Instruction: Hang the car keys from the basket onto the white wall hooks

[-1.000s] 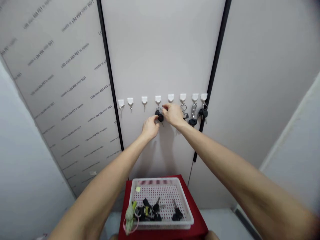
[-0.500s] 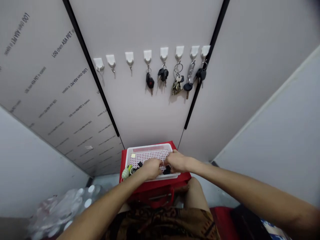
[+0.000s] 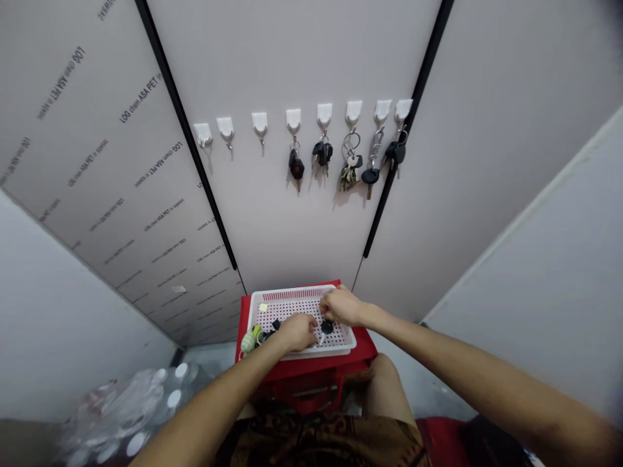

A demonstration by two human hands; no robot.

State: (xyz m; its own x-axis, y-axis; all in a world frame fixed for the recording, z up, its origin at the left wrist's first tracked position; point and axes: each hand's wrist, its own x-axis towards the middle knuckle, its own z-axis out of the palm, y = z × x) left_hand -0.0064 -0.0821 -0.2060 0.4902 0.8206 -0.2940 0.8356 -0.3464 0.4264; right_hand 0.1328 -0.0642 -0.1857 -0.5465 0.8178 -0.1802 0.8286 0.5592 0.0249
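My right hand (image 3: 342, 306) is closed in a pinch over the right side of a white plastic basket (image 3: 300, 353). A black-headed key (image 3: 327, 327) hangs just below its fingertips, with its metal blade pointing down and left; the ring is hidden by the fingers. My left hand (image 3: 298, 331) is inside the basket, left of that key. Its thumb and fingers are bent but apart, and nothing shows between them. Beside the left wrist lie dark keys (image 3: 265, 336) and a pale green grenade-shaped charm (image 3: 248, 342), partly covered by the forearm.
The basket rests on a red stool (image 3: 363, 351) against the wall. Above it runs a row of white adhesive hooks (image 3: 259, 120); those to the right carry key bunches (image 3: 322, 154), those to the left hold none. Plastic-wrapped bottles (image 3: 170, 395) stand at lower left.
My hands have moved slightly apart. The black-headed key, mostly covered before, now shows clearly beneath my right fingers. The whole view has shifted a little.
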